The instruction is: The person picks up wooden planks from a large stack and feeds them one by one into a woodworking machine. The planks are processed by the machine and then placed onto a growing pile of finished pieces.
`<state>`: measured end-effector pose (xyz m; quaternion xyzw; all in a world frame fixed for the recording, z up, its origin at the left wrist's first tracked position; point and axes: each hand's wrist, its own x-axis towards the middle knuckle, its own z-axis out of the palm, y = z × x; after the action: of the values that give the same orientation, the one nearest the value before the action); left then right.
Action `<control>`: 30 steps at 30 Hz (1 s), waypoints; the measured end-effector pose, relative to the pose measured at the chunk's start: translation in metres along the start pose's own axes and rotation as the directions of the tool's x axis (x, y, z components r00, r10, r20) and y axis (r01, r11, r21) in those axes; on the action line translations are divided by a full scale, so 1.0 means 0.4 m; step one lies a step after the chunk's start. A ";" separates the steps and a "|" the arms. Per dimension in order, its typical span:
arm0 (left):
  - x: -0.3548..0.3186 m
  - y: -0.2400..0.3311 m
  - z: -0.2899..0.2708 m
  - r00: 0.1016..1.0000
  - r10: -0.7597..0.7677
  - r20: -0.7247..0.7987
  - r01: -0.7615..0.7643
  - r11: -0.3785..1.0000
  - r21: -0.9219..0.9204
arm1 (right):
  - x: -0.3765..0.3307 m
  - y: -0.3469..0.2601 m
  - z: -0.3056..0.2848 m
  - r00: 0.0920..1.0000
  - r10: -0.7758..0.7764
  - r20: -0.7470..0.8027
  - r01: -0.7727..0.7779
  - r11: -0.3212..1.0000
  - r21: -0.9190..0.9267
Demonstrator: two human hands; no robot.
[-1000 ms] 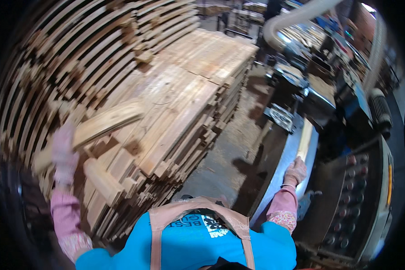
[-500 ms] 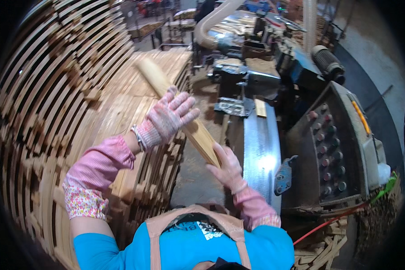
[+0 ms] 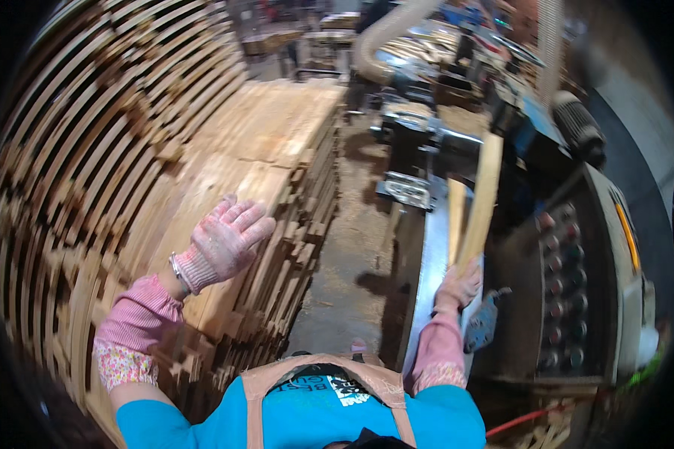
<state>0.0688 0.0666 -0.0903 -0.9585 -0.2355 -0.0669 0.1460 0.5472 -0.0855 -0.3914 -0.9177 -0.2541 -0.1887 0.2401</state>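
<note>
A woodworking workshop is indicated by stacked boards (image 3: 75,172) at left, a machine (image 3: 455,151) and ribbed hose (image 3: 370,52) at upper right, and a sawdust-strewn floor (image 3: 358,258) at centre.

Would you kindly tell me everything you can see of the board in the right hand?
The board is a long, narrow, pale yellow strip that looks like bare wood. Its near end is in the right hand; it points away from the person, angled slightly right, at the metal machine bed. A thinner strip shows just left; whether they touch is unclear.
</note>
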 end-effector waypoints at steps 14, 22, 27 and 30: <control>-0.801 -0.147 -0.167 0.674 -0.732 -0.098 0.735 0.651 0.190 | -0.087 0.021 -0.052 0.915 0.009 0.404 0.026 0.996 -0.081; -1.429 -0.131 -0.074 0.115 -0.986 -0.117 0.950 0.075 0.302 | -0.222 0.073 -0.247 0.903 -0.182 0.390 0.217 0.975 -0.048; -1.247 -0.118 -0.082 0.261 -0.948 -0.181 0.943 0.210 0.257 | -0.009 0.043 -0.001 0.924 -0.352 0.149 0.369 0.923 -0.108; -0.995 -0.103 -0.143 0.509 -0.827 -0.238 0.849 0.436 0.300 | 0.130 0.029 0.145 0.904 -0.377 0.202 0.385 0.923 -0.003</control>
<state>-0.3041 -0.0881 -0.1043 -0.6651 -0.6825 -0.1099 0.2822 0.6084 -0.0436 -0.4181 -0.8694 -0.4469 -0.1452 0.1527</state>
